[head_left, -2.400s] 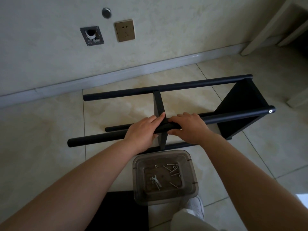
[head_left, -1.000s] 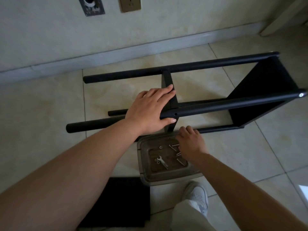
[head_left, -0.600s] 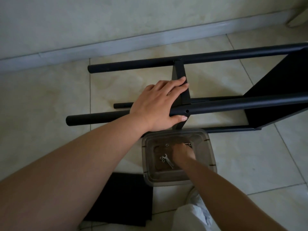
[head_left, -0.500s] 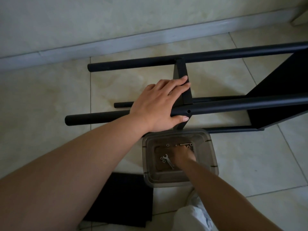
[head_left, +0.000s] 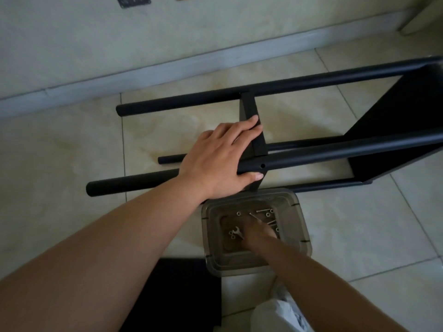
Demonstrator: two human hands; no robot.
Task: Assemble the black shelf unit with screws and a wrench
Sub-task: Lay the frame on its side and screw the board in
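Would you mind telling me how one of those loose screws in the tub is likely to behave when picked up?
The screws look thin and metallic, so probably stiff, light and slippery. Round shanks suggest rolling on the tub's smooth floor.

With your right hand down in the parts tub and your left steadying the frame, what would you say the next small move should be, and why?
Probably pinch one screw and lift it from the tub. The right hand is already down among the loose screws, though its grip is hidden. The hole in the near pole looks empty, and the left hand holds pole and shelf panel together.
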